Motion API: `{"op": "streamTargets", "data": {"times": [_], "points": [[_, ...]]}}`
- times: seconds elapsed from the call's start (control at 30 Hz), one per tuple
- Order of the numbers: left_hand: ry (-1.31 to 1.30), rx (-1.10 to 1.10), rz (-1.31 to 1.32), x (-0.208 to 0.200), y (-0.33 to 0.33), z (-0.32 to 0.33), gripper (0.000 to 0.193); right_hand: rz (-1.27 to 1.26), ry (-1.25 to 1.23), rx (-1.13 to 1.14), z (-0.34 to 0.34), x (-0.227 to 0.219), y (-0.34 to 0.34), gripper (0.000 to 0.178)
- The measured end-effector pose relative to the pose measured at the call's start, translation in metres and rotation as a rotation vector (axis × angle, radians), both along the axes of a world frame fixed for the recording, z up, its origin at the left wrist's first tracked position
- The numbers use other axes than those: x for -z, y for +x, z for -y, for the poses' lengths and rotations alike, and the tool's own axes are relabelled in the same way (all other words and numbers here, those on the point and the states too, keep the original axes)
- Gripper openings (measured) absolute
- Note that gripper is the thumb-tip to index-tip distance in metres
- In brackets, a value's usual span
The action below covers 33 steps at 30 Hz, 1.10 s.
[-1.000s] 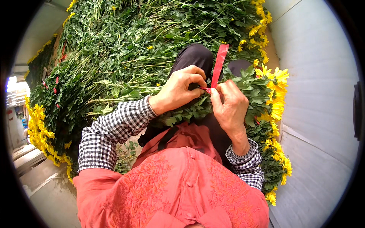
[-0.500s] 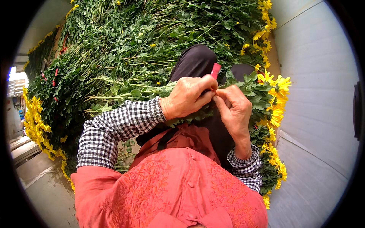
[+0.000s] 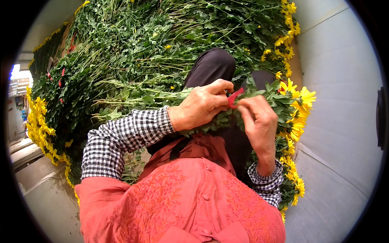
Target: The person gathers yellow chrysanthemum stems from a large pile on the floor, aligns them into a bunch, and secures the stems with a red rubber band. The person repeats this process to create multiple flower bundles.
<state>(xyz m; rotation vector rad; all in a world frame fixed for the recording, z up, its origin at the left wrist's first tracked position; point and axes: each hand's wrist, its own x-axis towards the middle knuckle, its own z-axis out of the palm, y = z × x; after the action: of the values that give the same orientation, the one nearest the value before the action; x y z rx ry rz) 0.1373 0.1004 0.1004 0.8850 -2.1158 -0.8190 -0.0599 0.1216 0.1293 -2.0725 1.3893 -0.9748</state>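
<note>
Head view — both hands (image 3: 227, 109) pinch red tie (image 3: 234, 97).

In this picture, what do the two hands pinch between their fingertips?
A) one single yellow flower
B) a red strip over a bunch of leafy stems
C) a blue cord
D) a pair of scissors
B: the left hand and the right hand meet at a short red strip, which lies over the bunch of leafy stems with yellow flowers at its end.
</note>
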Motion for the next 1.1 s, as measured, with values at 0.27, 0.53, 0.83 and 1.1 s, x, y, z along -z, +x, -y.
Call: {"op": "streamTargets", "data": {"times": [0.27,0.53,0.83,1.1], "points": [[-0.199,-0.125,0.191,0.000,0.016,-0.014,0.032,-0.193,-0.143,0.215,-0.002,0.004,-0.006,0.014],[-0.179,-0.350,0.326,-0.011,0.033,-0.088,0.059,0.657,1.001,-0.188,-0.079,0.038,0.010,0.059],[-0.054,-0.631,0.571,0.006,0.169,-0.108,0.101,2.109,1.216,0.044,-0.034,0.117,-0.016,0.062],[0.592,-0.991,0.554,0.119,0.351,-0.171,0.021,1.320,0.727,0.226,-0.006,0.091,-0.022,0.076]]}}
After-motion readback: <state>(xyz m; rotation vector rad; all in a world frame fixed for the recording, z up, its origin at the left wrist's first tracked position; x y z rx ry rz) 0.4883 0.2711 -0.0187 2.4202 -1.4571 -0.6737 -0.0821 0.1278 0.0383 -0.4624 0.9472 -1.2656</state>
